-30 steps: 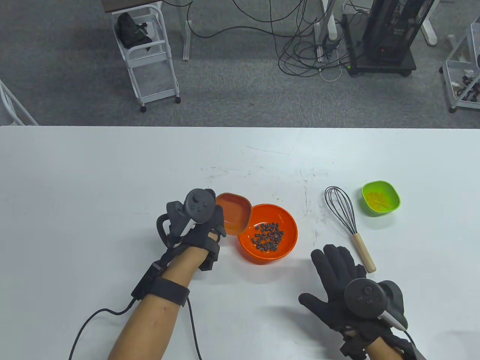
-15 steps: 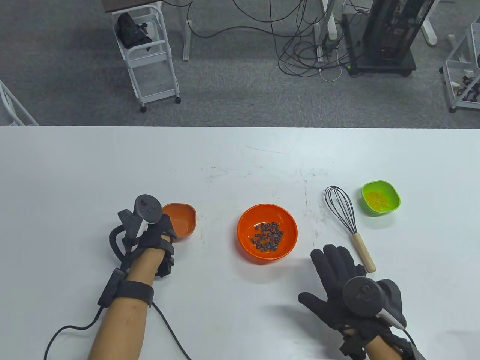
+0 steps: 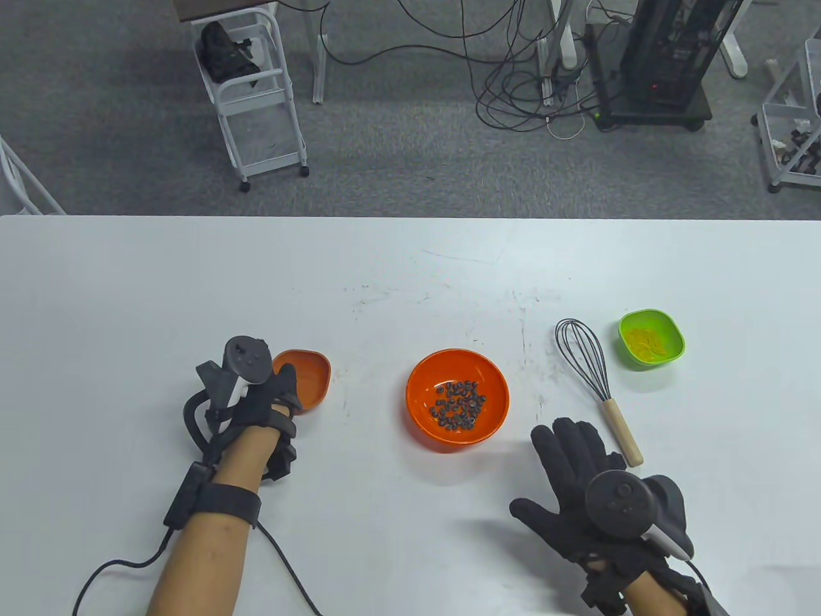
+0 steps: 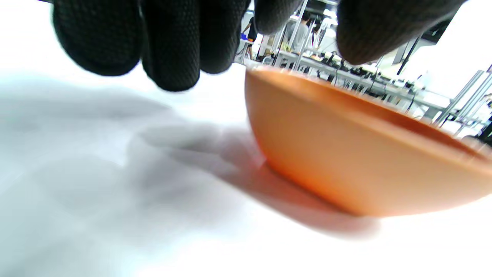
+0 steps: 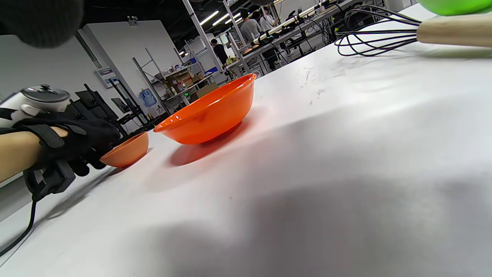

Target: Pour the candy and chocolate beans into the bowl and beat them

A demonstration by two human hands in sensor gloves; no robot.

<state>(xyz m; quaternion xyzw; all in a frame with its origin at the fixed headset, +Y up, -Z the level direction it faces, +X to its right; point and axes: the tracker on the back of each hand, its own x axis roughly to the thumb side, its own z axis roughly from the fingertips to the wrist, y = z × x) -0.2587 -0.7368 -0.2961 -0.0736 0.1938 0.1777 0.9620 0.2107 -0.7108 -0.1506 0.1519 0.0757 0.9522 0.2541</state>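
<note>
- Chocolate beans (image 3: 458,404), small and dark, lie in a heap on the floor of the round glossy orange plastic bowl (image 3: 494,375), which stands mid-table between the two hands; that half of the pouring looks done.
- Left hand (image 3: 264,401), in a black sensor glove, holds the small rounded-square dull-orange plastic dish (image 3: 313,378) by its near rim. In the left wrist view the dish (image 4: 346,161) is slightly tilted with its base on the white table (image 3: 128,301), the thumb over the rim and the other fingers (image 4: 169,46) beside it. The dish looks empty and sits well left of the bowl, probably being parked out of the way.
- Right hand (image 3: 580,471) rests flat on the table with fingers spread and gripping nothing, just beside the wooden handle of the black wire whisk (image 3: 593,382), handy for the next reach.
- Yellow candy (image 3: 648,342) is not yet poured: it fills the small lime-green rounded-square plastic dish (image 3: 673,333) just right of the whisk's wires.
- No brand, label or writing can be read on any of these things.
</note>
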